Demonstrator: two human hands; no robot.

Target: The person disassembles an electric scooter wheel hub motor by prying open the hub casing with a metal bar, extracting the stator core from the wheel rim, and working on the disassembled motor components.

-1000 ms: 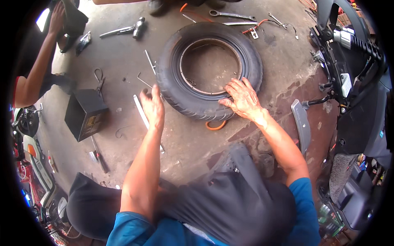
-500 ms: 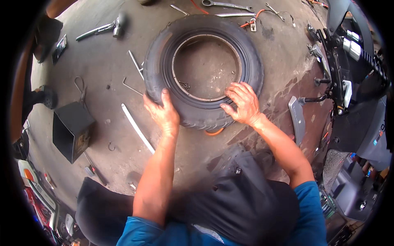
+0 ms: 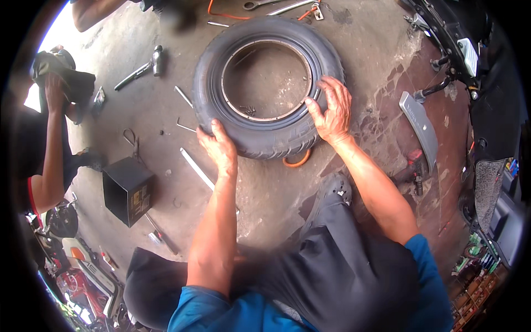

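Note:
A black tyre [image 3: 260, 135] lies flat on the floor in front of me, with a thin pale ring edge [image 3: 260, 119] around its opening. My left hand [image 3: 219, 148] rests against the tyre's near left side, fingers stretched out and thumb apart. On the right side, my right hand [image 3: 333, 113] is spread over the sidewall, its fingertips near the inner edge; whether they all touch is unclear. Neither hand grips anything. Several small bolts [image 3: 249, 110] lie inside the opening. Part of an orange ring-shaped thing [image 3: 298, 161] shows beneath the near edge.
To the left are a hammer [image 3: 156, 61], a flat metal bar [image 3: 196, 167] and a black box [image 3: 124, 193]. A wrench [image 3: 254, 4] lies beyond the tyre. A dark vehicle frame with a grey pedal-like plate [image 3: 420, 130] stands right. Another person's arm [image 3: 52, 133] shows at far left.
My right hand has shifted from the near right inner edge to the tyre's right side, its fingers spreading. My view has shifted, and more of another person shows at left.

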